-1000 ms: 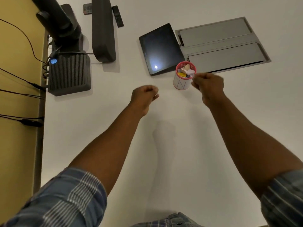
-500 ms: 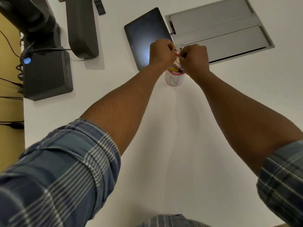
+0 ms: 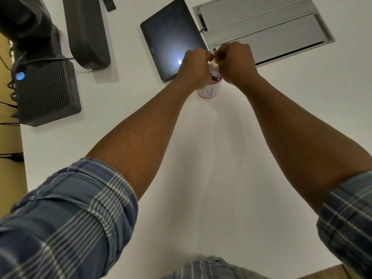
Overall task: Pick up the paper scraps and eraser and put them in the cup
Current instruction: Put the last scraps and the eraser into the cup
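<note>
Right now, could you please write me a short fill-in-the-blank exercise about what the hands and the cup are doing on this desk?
1. Both hands, the left hand and the right hand, are bunched directly above the ____.
2. Between them shows a crumpled scrap of ____.
3. The cup bears the printed letter ____.
4. The dark tablet lies on the white table to the ____ of the cup.

Missing words: cup; paper; N; left
</note>
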Demonstrator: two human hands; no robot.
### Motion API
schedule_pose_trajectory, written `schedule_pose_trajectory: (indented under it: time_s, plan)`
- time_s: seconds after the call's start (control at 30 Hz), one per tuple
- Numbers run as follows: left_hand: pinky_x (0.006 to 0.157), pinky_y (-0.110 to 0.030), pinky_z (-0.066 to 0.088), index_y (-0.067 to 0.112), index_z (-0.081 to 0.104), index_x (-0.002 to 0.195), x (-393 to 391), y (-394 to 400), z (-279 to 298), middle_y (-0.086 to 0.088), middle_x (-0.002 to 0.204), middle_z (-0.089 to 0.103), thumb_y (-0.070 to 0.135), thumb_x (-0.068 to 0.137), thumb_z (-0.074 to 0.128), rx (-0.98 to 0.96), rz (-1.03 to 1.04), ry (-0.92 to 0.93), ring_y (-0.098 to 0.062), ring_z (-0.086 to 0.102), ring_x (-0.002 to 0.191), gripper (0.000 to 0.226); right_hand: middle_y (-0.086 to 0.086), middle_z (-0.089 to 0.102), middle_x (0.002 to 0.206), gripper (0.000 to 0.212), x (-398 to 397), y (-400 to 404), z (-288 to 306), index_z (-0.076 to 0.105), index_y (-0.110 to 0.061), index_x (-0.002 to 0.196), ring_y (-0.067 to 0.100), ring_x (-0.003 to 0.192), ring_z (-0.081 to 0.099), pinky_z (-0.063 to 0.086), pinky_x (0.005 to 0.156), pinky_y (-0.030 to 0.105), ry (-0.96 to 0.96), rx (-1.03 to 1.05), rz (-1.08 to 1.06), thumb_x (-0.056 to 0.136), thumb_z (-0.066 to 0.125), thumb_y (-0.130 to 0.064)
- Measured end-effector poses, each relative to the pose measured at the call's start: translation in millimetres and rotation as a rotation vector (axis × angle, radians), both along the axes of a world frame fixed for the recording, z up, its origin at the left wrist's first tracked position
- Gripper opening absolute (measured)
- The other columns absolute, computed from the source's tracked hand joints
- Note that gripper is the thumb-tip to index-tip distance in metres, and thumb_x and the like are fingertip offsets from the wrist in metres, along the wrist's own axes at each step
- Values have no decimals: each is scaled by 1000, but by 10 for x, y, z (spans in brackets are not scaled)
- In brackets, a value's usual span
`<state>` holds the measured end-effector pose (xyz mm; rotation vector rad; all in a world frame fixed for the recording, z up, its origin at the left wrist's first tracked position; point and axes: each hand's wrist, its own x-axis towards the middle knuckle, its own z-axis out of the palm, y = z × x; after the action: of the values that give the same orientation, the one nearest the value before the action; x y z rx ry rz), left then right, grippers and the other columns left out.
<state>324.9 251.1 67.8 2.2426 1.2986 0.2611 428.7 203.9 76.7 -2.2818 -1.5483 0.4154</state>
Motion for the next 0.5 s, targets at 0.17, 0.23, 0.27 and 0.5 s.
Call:
schedule_pose_trajectory:
  time_s: [0.17,0.23,0.27,0.5]
  plan:
    - [78,-16,42,8,68,99,-37,-13,-94,-8,100,67,17,87,63,61,93,-85,-11,53,80,15,14,70,106,24,-43,-70,-77,68,-4,111,26,93,66,51,93,34,12,27,-22,90,60,-14]
    - [76,-14,40,8,69,92,-27,-16,-132,-9,99,64,19,87,63,79,135,-110,-11,53,79,13,14,69,109,25,-46,-77,-112,68,-5,112,26,96,65,50,95,34,-16,26,-14,91,59,-14]
    - [76,-13,39,8,68,90,-23,-19,-150,-9,98,63,20,88,62,85,143,-116,-11,53,79,13,14,69,111,26,-45,-79,-131,67,-6,114,26,98,65,50,96,34,-24,23,-13,91,60,-15]
    - [81,-18,44,12,67,98,-56,-25,-226,-7,100,69,29,92,55,169,79,-144,-13,59,82,22,14,68,103,27,-21,-76,-293,68,-8,111,29,108,50,40,94,40,-371,-48,85,95,55,-27]
